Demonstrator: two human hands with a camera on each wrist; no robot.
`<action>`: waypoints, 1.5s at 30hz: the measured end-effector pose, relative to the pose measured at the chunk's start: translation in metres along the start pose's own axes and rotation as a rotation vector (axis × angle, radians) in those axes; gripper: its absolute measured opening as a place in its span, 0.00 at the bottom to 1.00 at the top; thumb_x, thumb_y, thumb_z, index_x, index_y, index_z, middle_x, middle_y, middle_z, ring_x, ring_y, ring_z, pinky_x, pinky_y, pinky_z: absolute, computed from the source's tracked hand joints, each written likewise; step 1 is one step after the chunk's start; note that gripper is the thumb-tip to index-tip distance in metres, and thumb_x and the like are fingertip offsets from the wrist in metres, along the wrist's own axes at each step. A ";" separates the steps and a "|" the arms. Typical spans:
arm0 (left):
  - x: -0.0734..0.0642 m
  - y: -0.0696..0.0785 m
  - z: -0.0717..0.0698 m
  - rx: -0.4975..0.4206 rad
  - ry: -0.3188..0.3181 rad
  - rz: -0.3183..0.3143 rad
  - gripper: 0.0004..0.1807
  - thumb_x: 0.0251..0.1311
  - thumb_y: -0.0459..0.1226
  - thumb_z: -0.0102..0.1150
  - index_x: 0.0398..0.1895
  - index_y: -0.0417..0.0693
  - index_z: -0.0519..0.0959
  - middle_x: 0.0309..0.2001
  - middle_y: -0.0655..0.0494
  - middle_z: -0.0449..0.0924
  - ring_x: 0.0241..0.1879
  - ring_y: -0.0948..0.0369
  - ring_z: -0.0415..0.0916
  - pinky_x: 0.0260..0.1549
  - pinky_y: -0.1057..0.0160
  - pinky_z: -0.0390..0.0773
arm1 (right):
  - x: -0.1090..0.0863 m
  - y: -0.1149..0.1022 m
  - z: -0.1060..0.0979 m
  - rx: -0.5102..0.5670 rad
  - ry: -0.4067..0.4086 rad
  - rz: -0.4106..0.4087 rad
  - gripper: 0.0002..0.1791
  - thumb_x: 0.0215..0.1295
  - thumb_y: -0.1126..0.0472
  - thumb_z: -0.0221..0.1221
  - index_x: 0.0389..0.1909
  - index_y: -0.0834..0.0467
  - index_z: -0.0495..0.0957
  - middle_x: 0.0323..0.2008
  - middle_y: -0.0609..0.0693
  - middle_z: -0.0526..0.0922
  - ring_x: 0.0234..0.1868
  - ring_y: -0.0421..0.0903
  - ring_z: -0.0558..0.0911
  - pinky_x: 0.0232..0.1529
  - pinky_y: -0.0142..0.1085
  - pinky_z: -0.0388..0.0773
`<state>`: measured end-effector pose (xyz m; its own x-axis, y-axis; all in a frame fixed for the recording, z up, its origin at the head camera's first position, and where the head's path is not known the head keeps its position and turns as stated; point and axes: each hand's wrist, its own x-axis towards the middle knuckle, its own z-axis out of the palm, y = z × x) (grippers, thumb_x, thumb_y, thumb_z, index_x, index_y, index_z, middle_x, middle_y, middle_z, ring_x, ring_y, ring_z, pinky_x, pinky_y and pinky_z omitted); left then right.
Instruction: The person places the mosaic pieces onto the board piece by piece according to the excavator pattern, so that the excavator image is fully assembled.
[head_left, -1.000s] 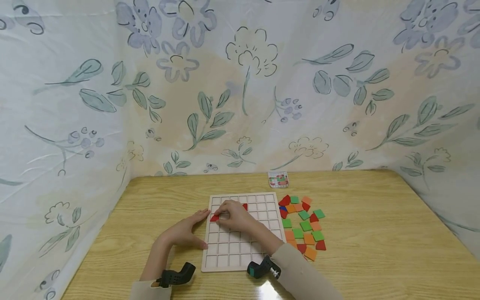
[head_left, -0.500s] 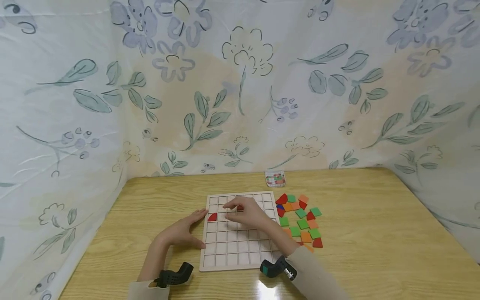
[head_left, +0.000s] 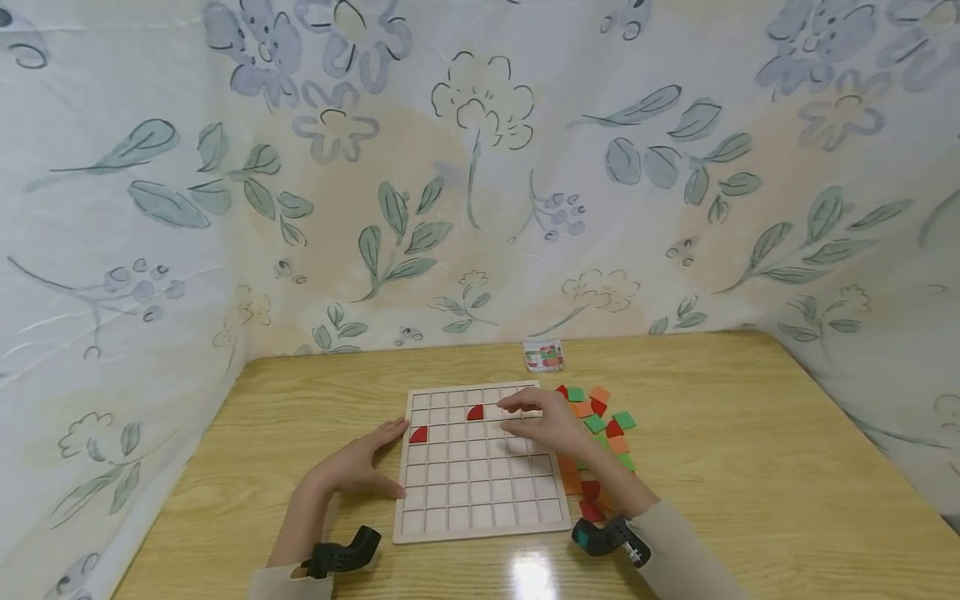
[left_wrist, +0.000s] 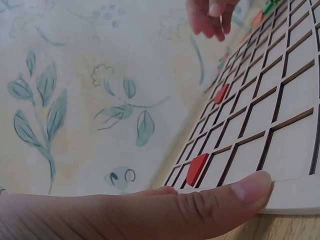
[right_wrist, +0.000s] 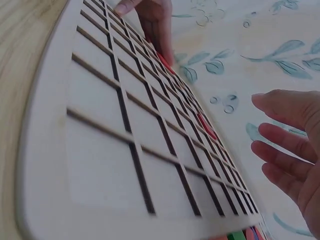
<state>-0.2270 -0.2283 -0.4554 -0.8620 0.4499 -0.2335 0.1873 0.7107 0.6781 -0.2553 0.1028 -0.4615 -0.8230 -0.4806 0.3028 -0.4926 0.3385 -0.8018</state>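
Note:
A pale wooden grid board lies on the table, two red quarter-round tiles set in its squares: one red tile near the left edge, another red tile higher up. My left hand rests against the board's left edge; in the left wrist view its thumb lies on the frame. Above the right part of the board hovers my right hand, fingers loosely bent and apart, nothing between them. The right wrist view shows those fingers clear of the board.
Loose green, orange and red tiles lie scattered right of the board, partly hidden by the right forearm. A small pattern card sits at the table's back. A floral cloth hangs behind the wooden table.
My right hand has let go of the red tile at the left edge and moved right across the board, uncovering the other red tile. The left hand has stayed at the board's edge.

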 end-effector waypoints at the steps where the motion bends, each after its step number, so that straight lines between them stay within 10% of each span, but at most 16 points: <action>1: 0.000 0.000 0.000 0.000 0.002 -0.001 0.56 0.36 0.46 0.75 0.71 0.50 0.55 0.72 0.47 0.49 0.70 0.45 0.41 0.64 0.40 0.49 | -0.002 0.001 -0.004 0.003 0.009 0.006 0.18 0.57 0.59 0.63 0.46 0.63 0.79 0.43 0.58 0.81 0.44 0.53 0.79 0.49 0.48 0.75; 30: -0.006 0.003 0.001 0.007 0.005 0.013 0.55 0.35 0.48 0.75 0.70 0.48 0.56 0.71 0.44 0.49 0.69 0.41 0.42 0.62 0.37 0.49 | -0.090 0.029 -0.094 -0.195 0.240 0.215 0.17 0.55 0.62 0.64 0.45 0.64 0.79 0.43 0.57 0.82 0.44 0.51 0.80 0.47 0.44 0.77; 45: -0.004 0.000 0.001 0.006 0.006 0.034 0.56 0.35 0.48 0.75 0.70 0.48 0.56 0.71 0.44 0.49 0.69 0.41 0.42 0.62 0.36 0.49 | -0.109 0.060 -0.113 -0.265 0.167 0.227 0.17 0.55 0.64 0.64 0.48 0.58 0.79 0.47 0.54 0.81 0.47 0.45 0.79 0.46 0.31 0.77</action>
<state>-0.2229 -0.2298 -0.4551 -0.8580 0.4705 -0.2061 0.2191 0.6982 0.6815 -0.2271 0.2667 -0.4842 -0.9435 -0.2381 0.2305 -0.3306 0.6291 -0.7036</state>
